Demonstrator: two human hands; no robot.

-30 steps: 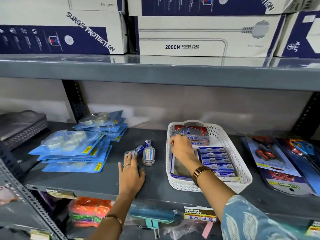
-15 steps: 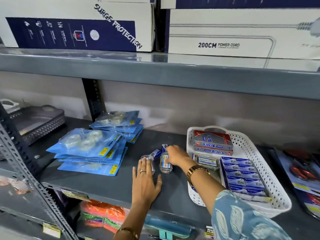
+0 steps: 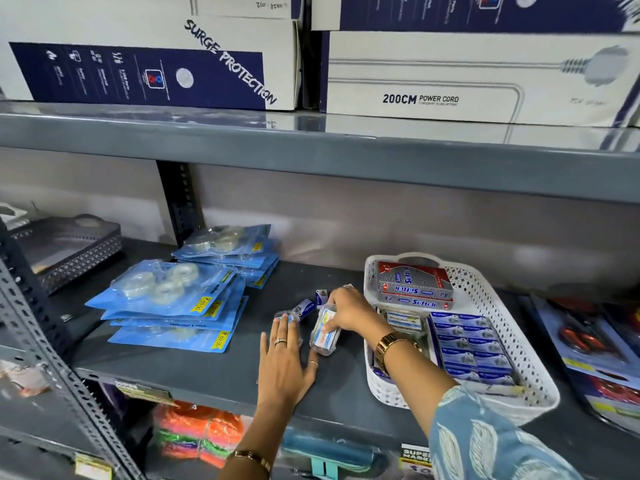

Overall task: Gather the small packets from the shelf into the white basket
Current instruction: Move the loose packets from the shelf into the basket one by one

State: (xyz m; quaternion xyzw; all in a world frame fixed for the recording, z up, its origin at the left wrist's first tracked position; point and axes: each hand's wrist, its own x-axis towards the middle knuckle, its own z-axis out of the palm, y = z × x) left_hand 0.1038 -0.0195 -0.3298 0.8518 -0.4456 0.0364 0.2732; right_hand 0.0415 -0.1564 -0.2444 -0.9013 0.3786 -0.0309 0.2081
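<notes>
The white basket (image 3: 485, 289) stands on the grey shelf (image 3: 214, 368) at the right, holding red-and-silver boxes (image 3: 414, 284) and rows of small blue packets (image 3: 471, 344). Left of it lie small clear packets. My right hand (image 3: 349, 311) reaches across from the basket and grips one clear packet (image 3: 323, 332) by its upper end. My left hand (image 3: 285, 362) rests flat on the shelf, fingers spread, with its fingertips on another small packet (image 3: 289, 315). A further small blue-ended packet (image 3: 320, 295) lies just behind them.
Stacks of blue tape packs (image 3: 173, 299) lie left of the hands. A dark mesh tray (image 3: 69, 251) sits at the far left, scissor packs (image 3: 595, 341) at the far right. Large boxes (image 3: 433, 77) fill the shelf above. A slotted upright (image 3: 52, 341) stands at the left front.
My right hand left the basket, moved left to the loose packets and closed on one. My left hand stayed flat on the shelf. The view shifted left.
</notes>
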